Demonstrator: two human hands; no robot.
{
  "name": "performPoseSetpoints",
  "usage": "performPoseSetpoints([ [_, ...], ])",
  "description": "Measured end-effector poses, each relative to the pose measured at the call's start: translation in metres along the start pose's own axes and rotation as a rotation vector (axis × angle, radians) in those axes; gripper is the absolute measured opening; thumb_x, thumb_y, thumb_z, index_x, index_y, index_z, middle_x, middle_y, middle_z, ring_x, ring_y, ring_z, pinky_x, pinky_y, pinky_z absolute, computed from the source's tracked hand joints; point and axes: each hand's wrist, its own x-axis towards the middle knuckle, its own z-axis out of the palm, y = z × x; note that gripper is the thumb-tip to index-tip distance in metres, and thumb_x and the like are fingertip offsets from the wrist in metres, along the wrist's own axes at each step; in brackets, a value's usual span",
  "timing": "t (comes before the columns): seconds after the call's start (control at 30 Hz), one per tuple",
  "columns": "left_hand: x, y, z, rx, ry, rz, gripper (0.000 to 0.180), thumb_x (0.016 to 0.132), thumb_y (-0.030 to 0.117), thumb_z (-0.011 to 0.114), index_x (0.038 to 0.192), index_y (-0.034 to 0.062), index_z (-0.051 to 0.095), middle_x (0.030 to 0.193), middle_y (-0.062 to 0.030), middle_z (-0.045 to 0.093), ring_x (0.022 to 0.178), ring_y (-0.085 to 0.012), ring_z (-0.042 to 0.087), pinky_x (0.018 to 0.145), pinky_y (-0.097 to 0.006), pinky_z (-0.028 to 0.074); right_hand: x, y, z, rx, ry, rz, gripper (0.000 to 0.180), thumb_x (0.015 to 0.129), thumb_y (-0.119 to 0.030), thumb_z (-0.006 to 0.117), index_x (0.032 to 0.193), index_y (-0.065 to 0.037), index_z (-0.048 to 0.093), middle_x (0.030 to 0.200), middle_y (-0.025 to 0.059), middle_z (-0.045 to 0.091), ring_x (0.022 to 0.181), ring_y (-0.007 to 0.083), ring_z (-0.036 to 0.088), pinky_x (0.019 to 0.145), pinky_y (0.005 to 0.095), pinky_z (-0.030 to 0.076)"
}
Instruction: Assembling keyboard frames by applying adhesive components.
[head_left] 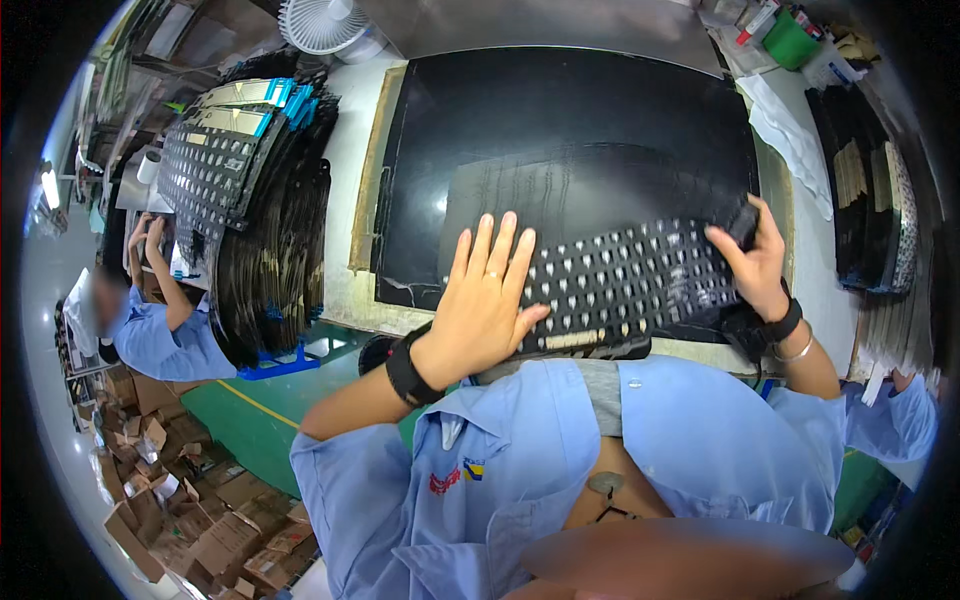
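Note:
A flexible black sheet (pixel 625 285) patterned with rows of small pale squares lies on a large black mat (pixel 560 130) at the near edge of the workbench. My left hand (pixel 485 305) presses flat on the sheet's left end, fingers spread. My right hand (pixel 755 265) is at the sheet's right end, fingers closed around a small black object (pixel 744 222) that touches the sheet's upper right corner.
A tall curved stack of similar black patterned sheets (pixel 250 200) stands on a blue rack at the left. More stacked sheets (pixel 870 200) lie at the right edge. A white cloth (pixel 790 140), a fan (pixel 320 22) and a green bin (pixel 790 40) sit at the back. A person in blue (pixel 155 320) works at the left; cardboard boxes (pixel 200 520) litter the floor.

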Motion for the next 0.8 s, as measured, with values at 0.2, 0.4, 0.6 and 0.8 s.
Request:
performPoseSetpoints([
  [0.2, -0.017, 0.008, 0.001, -0.056, -0.028, -0.003, 0.075, 0.082, 0.035, 0.063, 0.141, 0.0001, 0.031, 0.148, -0.0251, 0.021, 0.136, -0.0458, 0.018, 0.111, -0.054, 0.016, 0.0, 0.005, 0.006, 0.204, -0.013, 0.136, 0.043, 0.082, 0.0, 0.068, 0.119, 0.001, 0.047, 0.094, -0.0007, 0.055, 0.086, 0.0061, 0.052, 0.078, 0.0213, 0.043],
  [0.4, -0.058, -0.004, 0.006, -0.142, -0.142, 0.116, 0.062, 0.081, 0.03, 0.065, 0.137, 0.0127, 0.044, 0.149, -0.009, 0.03, 0.137, -0.0406, 0.022, 0.109, -0.056, 0.023, 0.001, 0.009, 0.006, 0.237, -0.007, 0.17, 0.042, 0.082, 0.0, 0.067, 0.119, 0.001, 0.047, 0.1, 0.0025, 0.058, 0.089, 0.0078, 0.055, 0.08, 0.0223, 0.045],
  [0.6, -0.082, -0.01, 0.005, -0.107, -0.099, 0.131, 0.06, 0.078, 0.026, 0.066, 0.135, 0.0198, 0.047, 0.145, -0.0032, 0.037, 0.134, -0.0331, 0.033, 0.107, -0.047, 0.032, 0.001, 0.011, 0.004, 0.261, -0.009, 0.173, 0.044, 0.082, 0.002, 0.066, 0.122, 0.002, 0.046, 0.111, 0.0066, 0.058, 0.099, 0.0117, 0.057, 0.088, 0.0257, 0.046],
  [0.8, -0.087, -0.016, 0.018, -0.127, -0.023, 0.147, 0.06, 0.074, 0.012, 0.061, 0.132, 0.0255, 0.051, 0.143, -0.0009, 0.04, 0.131, -0.0314, 0.038, 0.107, -0.046, 0.034, 0.002, 0.01, 0.007, 0.244, -0.003, 0.172, 0.046, 0.083, 0.002, 0.066, 0.124, 0.002, 0.045, 0.112, 0.0071, 0.058, 0.1, 0.0122, 0.057, 0.09, 0.0258, 0.045],
])
